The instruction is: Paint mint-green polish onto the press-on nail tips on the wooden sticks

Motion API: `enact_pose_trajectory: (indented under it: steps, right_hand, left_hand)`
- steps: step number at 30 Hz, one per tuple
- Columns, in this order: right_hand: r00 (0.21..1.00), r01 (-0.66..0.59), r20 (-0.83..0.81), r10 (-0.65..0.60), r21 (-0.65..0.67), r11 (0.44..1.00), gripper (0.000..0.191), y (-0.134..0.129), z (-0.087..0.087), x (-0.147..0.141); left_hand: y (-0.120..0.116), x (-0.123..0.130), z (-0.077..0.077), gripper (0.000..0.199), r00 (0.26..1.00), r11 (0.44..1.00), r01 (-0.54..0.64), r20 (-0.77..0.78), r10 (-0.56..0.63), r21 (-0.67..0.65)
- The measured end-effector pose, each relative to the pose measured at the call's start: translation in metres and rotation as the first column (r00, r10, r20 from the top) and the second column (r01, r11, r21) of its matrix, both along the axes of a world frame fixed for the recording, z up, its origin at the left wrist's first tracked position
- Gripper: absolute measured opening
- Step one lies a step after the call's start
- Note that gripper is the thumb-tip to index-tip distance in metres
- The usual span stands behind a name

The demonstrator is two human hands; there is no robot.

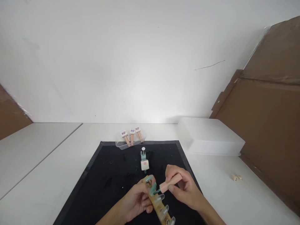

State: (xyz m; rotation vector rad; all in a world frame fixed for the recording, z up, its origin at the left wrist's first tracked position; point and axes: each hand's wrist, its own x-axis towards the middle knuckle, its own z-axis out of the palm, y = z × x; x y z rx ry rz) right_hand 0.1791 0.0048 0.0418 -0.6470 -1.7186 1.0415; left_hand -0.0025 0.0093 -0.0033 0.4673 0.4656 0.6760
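Observation:
My left hand (138,200) is closed round the upper end of a wooden strip (160,207) that bears several nail tips. The two tips nearest the far end are green; the clear tips (164,211) run down toward the bottom edge. Between the fingers of my right hand (185,189) is a pink-handled brush (170,183), its green-coated bristles touching or close beside the second green tip (152,189). Beyond the hands, a polish bottle (144,165) with a pale square label rests in a small holder on the black mat (112,175).
At the mat's far edge, a clear tray (122,145) holds three pink-handled pieces with square labels (132,132). A white box (211,136) stands at the back right. Small beige rings (237,177) lie on the white table (215,175) at right. Brown cardboard (264,115) borders the right side.

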Motion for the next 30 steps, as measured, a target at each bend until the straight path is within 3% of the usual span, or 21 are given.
enact_pose_trajectory:
  steps: [4, 8, 12, 15, 22, 26, 30]
  right_hand:
    - [0.996, 0.020, 0.091, -0.023, 0.036, 0.999, 0.022, -0.0013, 0.0032, -0.0026]
    - [0.993, 0.095, 0.071, -0.097, 0.035, 0.995, 0.020, 0.0004, 0.0022, -0.0013]
    - [0.999, 0.036, -0.002, -0.036, -0.014, 0.999, 0.014, 0.0000, -0.0011, 0.0007]
    - [0.999, -0.011, 0.044, 0.011, 0.002, 1.000, 0.018, -0.0013, 0.0004, -0.0015]
    - [0.994, 0.087, 0.071, -0.087, -0.007, 0.996, 0.014, 0.0020, 0.0024, -0.0026]
    - [1.000, 0.025, 0.009, -0.025, -0.026, 0.999, 0.011, 0.0008, -0.0017, -0.0008]
    - [0.997, 0.016, 0.069, -0.014, -0.029, 0.999, 0.013, -0.0002, 0.0000, -0.0033]
  left_hand:
    - [0.0003, 0.0006, 0.0000, 0.010, 1.000, 1.000, 0.012, -0.011, -0.012, -0.019]
    - [-0.0001, -0.0014, -0.0049, 0.011, 1.000, 0.998, 0.007, 0.013, -0.006, -0.066]
    - [0.0003, -0.0034, -0.0066, 0.013, 0.999, 0.995, 0.009, 0.031, -0.006, -0.096]
    - [0.0014, -0.0036, -0.0053, 0.009, 0.999, 0.993, 0.023, 0.033, -0.019, -0.119]
    - [0.0028, -0.0048, -0.0067, 0.011, 1.000, 0.987, 0.017, 0.025, -0.013, -0.161]
    - [0.0024, -0.0041, -0.0042, 0.009, 0.998, 0.989, 0.030, 0.051, -0.023, -0.148]
    - [0.0027, -0.0032, -0.0053, 0.008, 0.998, 0.987, 0.026, 0.058, -0.017, -0.156]
